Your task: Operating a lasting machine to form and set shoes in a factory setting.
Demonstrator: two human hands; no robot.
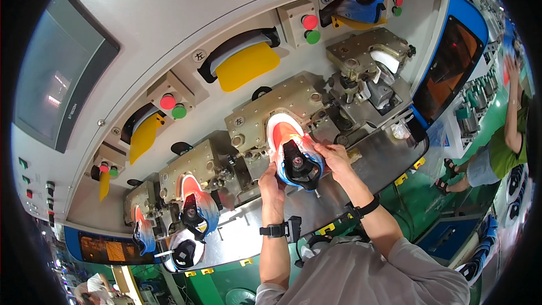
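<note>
The left hand (272,178) grips the heel of an orange-and-blue shoe (294,152), fingers closed on it. The right hand (333,155) clasps its side, the shoe seated on a metal clamp station (271,114)

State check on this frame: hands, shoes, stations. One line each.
Left hand: gripping the held shoe's lower edge.
Right hand: gripping its right side.
Held shoe: sole up, at the middle station.
Second shoe: mounted, untouched.
Third shoe: mounted, untouched.
Right station: no shoe on it.
Yellow pad: raised, clear of the shoes.
</note>
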